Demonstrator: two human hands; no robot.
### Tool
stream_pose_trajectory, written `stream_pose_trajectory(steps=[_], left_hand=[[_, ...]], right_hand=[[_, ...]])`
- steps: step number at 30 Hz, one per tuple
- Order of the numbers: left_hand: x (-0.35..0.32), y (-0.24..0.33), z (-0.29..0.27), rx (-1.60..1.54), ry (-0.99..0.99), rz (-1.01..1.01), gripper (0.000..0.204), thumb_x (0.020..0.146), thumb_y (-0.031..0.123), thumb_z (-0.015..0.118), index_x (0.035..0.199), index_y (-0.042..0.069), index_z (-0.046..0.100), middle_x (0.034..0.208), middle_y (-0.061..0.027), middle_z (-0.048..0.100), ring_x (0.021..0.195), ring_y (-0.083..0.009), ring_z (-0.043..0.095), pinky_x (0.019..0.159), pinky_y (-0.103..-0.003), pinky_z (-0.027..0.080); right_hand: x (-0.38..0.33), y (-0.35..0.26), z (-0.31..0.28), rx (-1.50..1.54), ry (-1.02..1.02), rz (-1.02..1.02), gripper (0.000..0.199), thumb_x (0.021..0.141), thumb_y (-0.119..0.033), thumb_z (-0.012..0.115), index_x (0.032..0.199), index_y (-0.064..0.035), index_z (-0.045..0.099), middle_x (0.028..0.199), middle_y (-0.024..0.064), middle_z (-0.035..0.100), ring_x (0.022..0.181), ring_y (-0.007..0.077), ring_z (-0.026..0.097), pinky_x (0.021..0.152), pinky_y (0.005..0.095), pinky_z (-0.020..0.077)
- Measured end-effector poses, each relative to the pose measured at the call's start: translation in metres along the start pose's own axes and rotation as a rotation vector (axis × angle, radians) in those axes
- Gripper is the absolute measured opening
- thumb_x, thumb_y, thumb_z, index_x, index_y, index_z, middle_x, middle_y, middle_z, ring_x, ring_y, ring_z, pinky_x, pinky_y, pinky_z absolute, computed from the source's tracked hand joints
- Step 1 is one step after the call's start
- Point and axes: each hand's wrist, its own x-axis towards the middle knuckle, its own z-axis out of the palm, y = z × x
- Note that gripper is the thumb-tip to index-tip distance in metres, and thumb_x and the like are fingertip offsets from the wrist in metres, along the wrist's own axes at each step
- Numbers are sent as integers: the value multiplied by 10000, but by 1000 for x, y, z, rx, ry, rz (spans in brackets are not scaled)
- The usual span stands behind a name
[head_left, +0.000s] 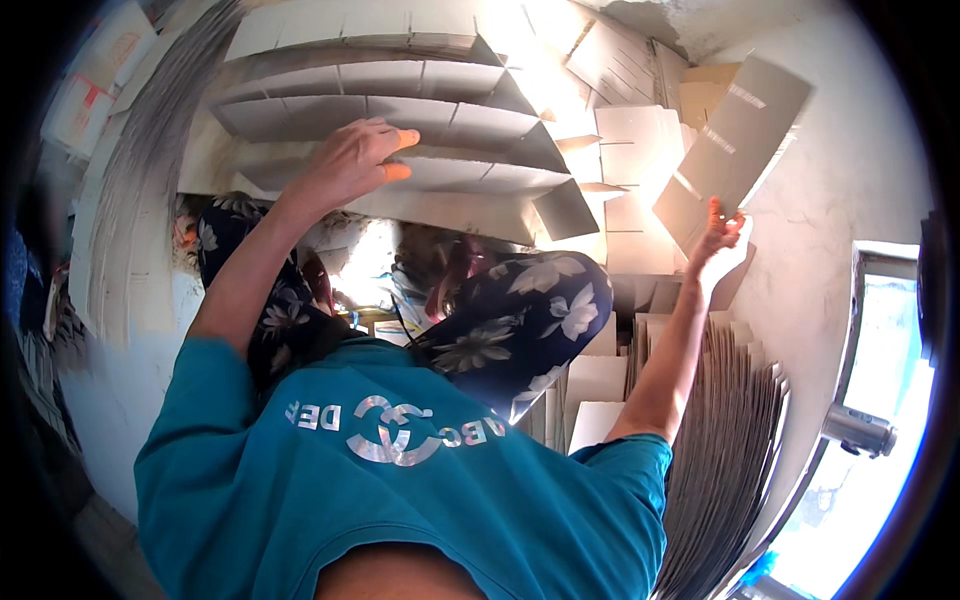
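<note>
My left hand [350,160] rests with spread fingers on a grid of interlocked grey cardboard divider strips [400,120] lying ahead of me. My right hand [720,240] is raised at the right and grips the lower corner of a single flat grey slotted cardboard strip [735,145], held up in the air and tilted. My knees in dark floral trousers [520,310] sit below the grid.
A thick stack of flat cardboard strips [730,430] stands on edge at the lower right. More slotted cardboard sheets [640,160] lie behind the grid. Another pile of card [130,200] curves along the left. A bright window [880,400] is at the right.
</note>
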Motion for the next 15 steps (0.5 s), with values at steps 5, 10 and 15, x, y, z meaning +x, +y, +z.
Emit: stream_pose_trajectory(steps=[5,10,15], left_hand=[[-1,6,2,-72,-43,-96,273,755,106,699,1017,39,661,841,-115,606,799,-280,585,716,-380,475],[-5,-7,14,-32,41,40,199,760,86,682,952,34,668,768,-100,605,757,-274,588,665,-380,476],[-9,-11,23,-33,87,78,141,752,60,671,890,31,666,724,-106,592,738,-270,586,646,-381,472]], right_hand=[[-26,-133,-32,731,-508,-120,456,861,-57,629,1290,3,484,943,41,645,813,85,575,781,238,496],[-53,-151,7,673,-757,-321,616,804,-16,678,1373,-52,444,892,33,651,770,60,566,756,220,502],[-72,-168,22,423,-788,-346,627,792,-54,714,1367,-97,470,589,-2,559,528,29,428,541,172,416]])
